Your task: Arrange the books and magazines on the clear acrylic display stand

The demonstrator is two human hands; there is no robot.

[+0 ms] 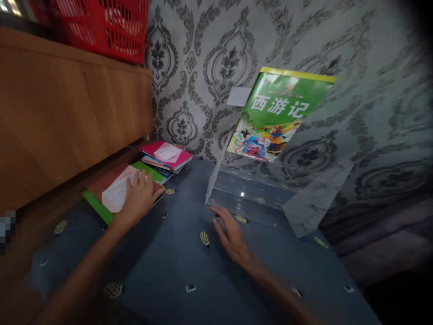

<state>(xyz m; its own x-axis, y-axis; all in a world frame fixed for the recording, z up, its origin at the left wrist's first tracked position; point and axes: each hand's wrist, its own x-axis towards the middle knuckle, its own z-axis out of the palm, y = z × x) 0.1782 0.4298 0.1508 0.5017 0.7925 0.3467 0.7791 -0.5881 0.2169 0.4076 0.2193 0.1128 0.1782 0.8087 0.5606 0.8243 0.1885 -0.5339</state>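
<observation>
Close to the camera, over the dark blue tabletop [162, 266], the right hand [232, 237] is empty, with loosely bent fingers near the front of the clear stand [257, 194]. Farther left, the left hand [140, 194] lies with spread fingers on the reddish-brown book [104, 179]; I see no closed grip, and whether the thumb goes under the edge I cannot tell. To hold this book well, I think the thumb should go below only its cover edge, so that the green book [99, 208] beneath does not slide along. Behind, the pink-topped pile [167, 154] sits very near, thus the fingertips should not push forward. Farthest, the upright green storybook [274, 117] leans on the stand; a low, slow forearm probably avoids bumping it.
</observation>
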